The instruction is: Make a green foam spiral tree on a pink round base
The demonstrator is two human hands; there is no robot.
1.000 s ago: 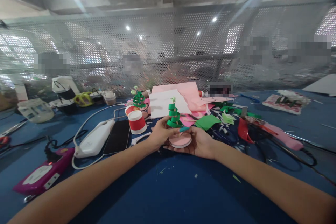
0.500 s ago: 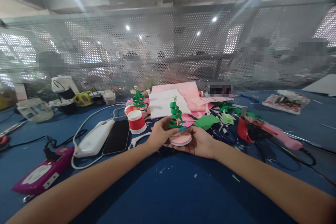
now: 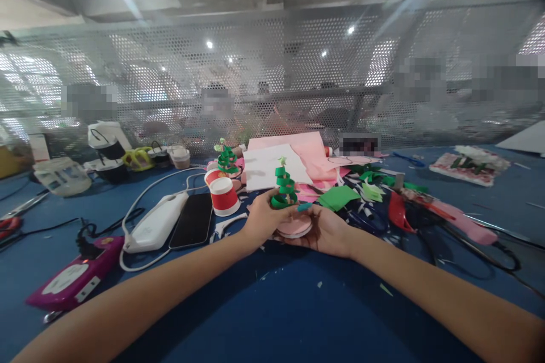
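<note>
A small paper tree [image 3: 281, 184], with a green spiral strip around a thin stick and a light green star on top, stands upright on a round pink base [image 3: 296, 224]. My left hand [image 3: 263, 216] closes on the tree's lower part from the left, its thumb stretched across the front above the base. A teal patch shows at that thumb's tip. From the right, my right hand [image 3: 331, 232] grips the base, with fingers curled underneath and partly hidden. Left of the hands are an upturned red and white paper cup [image 3: 225, 197] and a second paper tree [image 3: 227, 159].
White and pink paper sheets [image 3: 272, 167] lie behind the hands. Green scraps [image 3: 339, 197] and a pink-handled glue gun [image 3: 462, 218] are at right. A phone [image 3: 192, 221], white power bank [image 3: 157, 224], purple power strip [image 3: 76, 275] and cables lie left. A perforated metal screen [image 3: 272, 74] stands behind.
My left thumb has moved slightly right across the front of the tree's base. The whole view has shifted a little. Both hands keep hold of the tree.
</note>
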